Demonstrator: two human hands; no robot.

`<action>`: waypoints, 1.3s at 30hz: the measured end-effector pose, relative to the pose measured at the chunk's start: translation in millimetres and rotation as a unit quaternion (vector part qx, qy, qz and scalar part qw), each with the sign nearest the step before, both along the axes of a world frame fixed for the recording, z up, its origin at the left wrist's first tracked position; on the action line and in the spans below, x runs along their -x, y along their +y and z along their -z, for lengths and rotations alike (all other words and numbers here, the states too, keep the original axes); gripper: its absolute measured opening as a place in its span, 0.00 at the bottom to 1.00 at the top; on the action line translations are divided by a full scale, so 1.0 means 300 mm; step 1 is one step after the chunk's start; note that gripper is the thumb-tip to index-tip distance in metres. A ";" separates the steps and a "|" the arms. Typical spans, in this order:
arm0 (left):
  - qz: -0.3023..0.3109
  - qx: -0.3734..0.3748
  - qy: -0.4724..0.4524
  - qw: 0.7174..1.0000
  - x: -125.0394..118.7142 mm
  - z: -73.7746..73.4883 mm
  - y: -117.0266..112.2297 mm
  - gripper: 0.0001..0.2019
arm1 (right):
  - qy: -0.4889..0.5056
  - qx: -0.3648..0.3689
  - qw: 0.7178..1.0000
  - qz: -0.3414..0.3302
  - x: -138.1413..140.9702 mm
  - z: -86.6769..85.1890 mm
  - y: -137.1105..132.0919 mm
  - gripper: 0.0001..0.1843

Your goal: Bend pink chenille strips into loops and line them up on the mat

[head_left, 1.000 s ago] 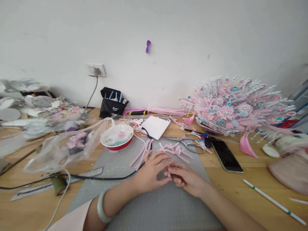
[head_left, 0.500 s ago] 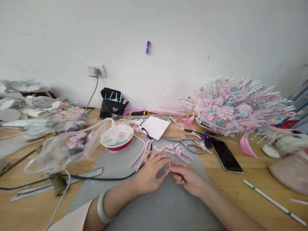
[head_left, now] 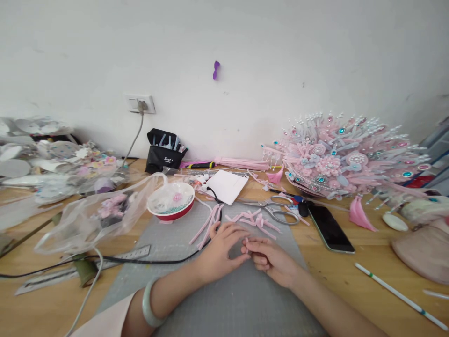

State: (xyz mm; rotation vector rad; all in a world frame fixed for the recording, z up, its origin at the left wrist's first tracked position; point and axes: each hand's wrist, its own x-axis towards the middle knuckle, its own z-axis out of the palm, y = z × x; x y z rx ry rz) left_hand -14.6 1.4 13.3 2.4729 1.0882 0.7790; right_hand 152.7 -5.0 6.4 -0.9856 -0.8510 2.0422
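Note:
My left hand (head_left: 221,250) hovers above the grey cutting mat (head_left: 224,304), its fingers stretched and the thumb held apart from them. Just right of it, my right hand (head_left: 271,260) pinches a small pale pink piece (head_left: 246,243), apparently fuzzy pipe cleaner, mostly hidden by the fingertips. The two hands' fingertips come close together; whether they touch is unclear. Beyond them lie short bent pink pipe cleaners (head_left: 257,220) and several longer pink strips (head_left: 208,224). A black cord (head_left: 157,261) runs behind my left hand.
Scissors (head_left: 280,215) and a phone (head_left: 329,227) lie to the right, before a beaded pink headdress (head_left: 336,159). A red-rimmed bowl of beads (head_left: 175,213) stands left, beside a clear plastic bag (head_left: 77,224). A white card (head_left: 226,185) and black pouch (head_left: 163,157) are at the back.
My left thumb has drawn slightly away from the right fingertips. Both hands otherwise stay nearly in place.

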 end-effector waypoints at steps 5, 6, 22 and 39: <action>-0.009 -0.020 -0.002 1.000 -0.006 0.003 -0.007 0.16 | 0.005 -0.004 1.000 -0.008 -0.001 0.004 -0.002 0.06; -0.009 -0.024 -0.002 1.000 -0.006 0.005 -0.008 0.16 | 0.006 -0.003 1.000 -0.012 0.000 0.005 -0.001 0.07; -0.006 -0.001 -0.005 1.000 0.005 0.006 0.008 0.11 | 0.045 0.041 0.998 0.000 -0.011 0.001 0.011 0.06; -0.006 0.327 -0.270 0.906 -0.026 0.034 0.006 0.18 | 0.035 0.031 0.998 0.051 -0.009 -0.002 0.008 0.09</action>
